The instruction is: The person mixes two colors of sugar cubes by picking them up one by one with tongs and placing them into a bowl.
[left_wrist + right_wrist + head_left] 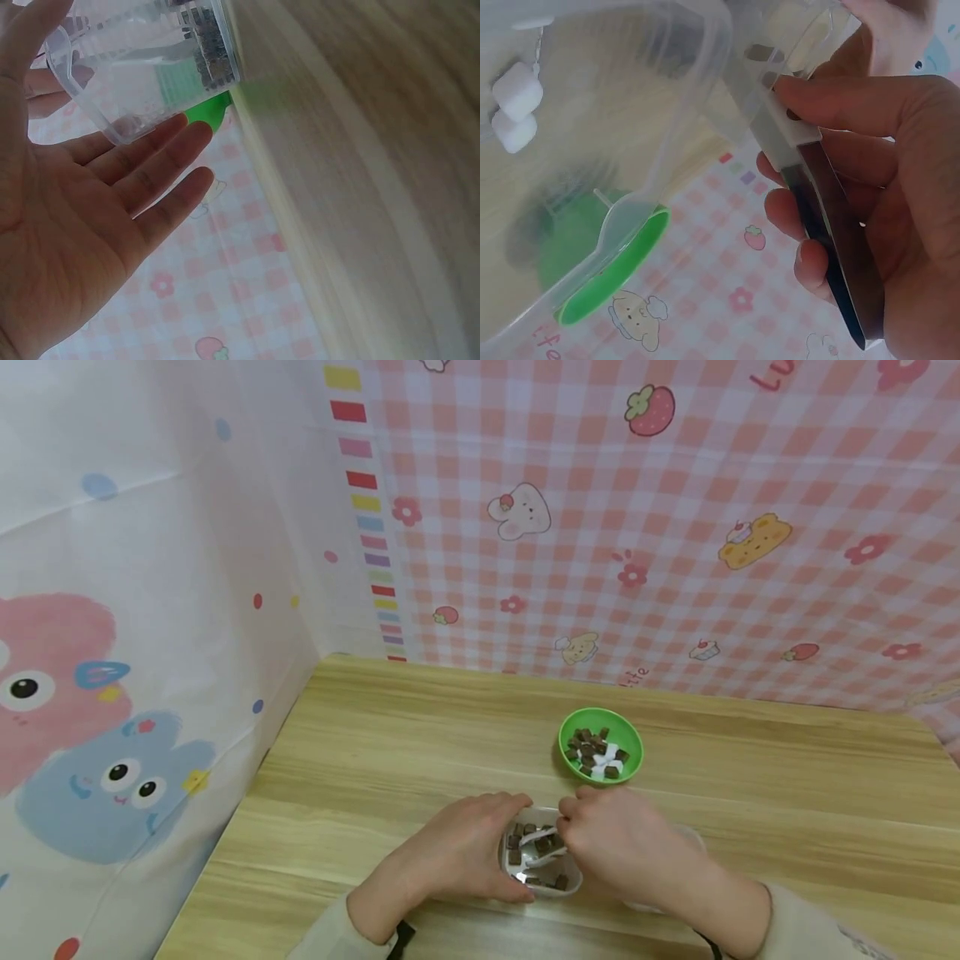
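Observation:
My left hand (468,847) grips a small clear plastic box (139,90) by its sides, thumb nearer me and fingers on the far side. Brown cubes (514,857) lie inside it. In my right hand (630,843) is a pair of tongs (840,217) with pale tips and shiny handles. The tips reach down into the box among the cubes; whether they pinch one I cannot tell. Just beyond the hands stands a green bowl (587,718) with brown and white cubes in it.
A second clear plastic box (692,838) stands on the wooden table (420,735), partly hidden under my right forearm. White cubes (517,91) show in it in the right wrist view. A pink checked cloth (465,560) hangs behind the table, a white printed one (187,693) at the left.

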Demonstrator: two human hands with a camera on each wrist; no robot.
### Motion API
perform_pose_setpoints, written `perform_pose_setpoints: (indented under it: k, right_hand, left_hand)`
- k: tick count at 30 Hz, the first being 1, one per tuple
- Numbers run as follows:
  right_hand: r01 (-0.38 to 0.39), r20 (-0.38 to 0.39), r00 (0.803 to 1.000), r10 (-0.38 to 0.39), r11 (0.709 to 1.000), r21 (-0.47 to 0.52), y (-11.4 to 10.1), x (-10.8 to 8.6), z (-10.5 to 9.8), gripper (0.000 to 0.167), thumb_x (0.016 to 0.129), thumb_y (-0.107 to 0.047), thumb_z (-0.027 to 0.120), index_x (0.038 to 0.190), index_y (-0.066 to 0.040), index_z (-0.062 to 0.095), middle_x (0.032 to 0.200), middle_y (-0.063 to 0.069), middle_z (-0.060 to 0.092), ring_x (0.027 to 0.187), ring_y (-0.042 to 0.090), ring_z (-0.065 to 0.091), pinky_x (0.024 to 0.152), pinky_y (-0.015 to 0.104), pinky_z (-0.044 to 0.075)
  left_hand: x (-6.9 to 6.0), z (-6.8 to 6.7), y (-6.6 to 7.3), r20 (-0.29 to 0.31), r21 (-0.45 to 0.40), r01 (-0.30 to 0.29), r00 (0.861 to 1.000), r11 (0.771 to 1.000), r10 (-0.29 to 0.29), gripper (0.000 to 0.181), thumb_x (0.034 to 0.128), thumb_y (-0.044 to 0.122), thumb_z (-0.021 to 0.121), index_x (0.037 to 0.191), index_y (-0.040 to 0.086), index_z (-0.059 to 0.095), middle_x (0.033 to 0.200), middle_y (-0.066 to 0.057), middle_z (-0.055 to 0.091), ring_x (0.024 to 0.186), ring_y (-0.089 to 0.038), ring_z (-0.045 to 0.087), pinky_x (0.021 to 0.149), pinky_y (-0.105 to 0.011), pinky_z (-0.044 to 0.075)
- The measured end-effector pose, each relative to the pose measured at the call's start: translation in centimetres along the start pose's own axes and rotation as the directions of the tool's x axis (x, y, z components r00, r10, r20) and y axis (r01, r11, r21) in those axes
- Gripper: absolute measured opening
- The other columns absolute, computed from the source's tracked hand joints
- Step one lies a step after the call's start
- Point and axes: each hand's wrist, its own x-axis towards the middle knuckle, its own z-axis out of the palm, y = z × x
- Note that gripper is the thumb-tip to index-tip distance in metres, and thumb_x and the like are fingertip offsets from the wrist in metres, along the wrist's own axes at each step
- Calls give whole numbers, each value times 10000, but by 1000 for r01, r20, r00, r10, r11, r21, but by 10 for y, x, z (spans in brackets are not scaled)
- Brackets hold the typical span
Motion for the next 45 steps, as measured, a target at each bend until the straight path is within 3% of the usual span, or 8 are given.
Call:
perform_pose_setpoints:
  k: [9,15,23,36,40,45]
  right_hand:
    - [4,-4,1000,-5,996,-86,-5,8,-2,172,607,-88,827,660,-154,677,665,-29,569,579,162,520,450,277,416]
    - [11,25,1000,-9,997,-78,-7,9,-5,185,600,-160,845,661,-150,671,665,-32,569,581,162,517,450,280,413]
    - [-25,55,998,27,999,-39,-9,12,-6,210,594,-139,846,622,-185,643,656,-32,575,574,161,522,452,290,417]
    - [-11,55,998,15,997,-82,-6,7,-2,187,623,-102,853,637,-175,681,667,-34,585,582,154,531,459,275,439]
    - [-12,21,1000,12,1000,-12,1,2,-5,181,651,-91,858,690,-139,688,692,-42,561,610,143,524,505,272,474]
    - [-46,-102,993,64,985,167,19,-11,-10,186,707,-117,891,769,-122,715,759,-55,612,640,117,552,537,253,492]
  left_hand:
    - [0,-1,-1,4,-23,3,1000,1000,-3,963,686,541,939,1451,99,557,1301,-4,674,1163,-135,632,1007,-359,529]
    - [0,-1,-1,6,-14,-3,1000,1000,3,961,688,537,941,1448,91,557,1315,-17,674,1178,-144,635,1016,-359,527]
    - [0,-1,-1,4,-14,0,1000,1000,0,962,686,536,943,1449,95,557,1302,-14,677,1166,-149,638,1006,-367,532]
    - [0,-2,0,6,-18,7,1000,1000,-7,970,683,546,942,1456,110,552,1314,-13,671,1180,-155,635,1023,-370,523]
    - [0,-1,-1,3,-8,2,1000,1000,-2,975,688,551,936,1463,103,549,1330,-23,669,1196,-163,634,1031,-370,520]
    - [0,-1,-1,-6,-14,-17,1000,1000,17,939,683,530,943,1430,107,562,1263,21,678,1122,-119,637,999,-346,531]
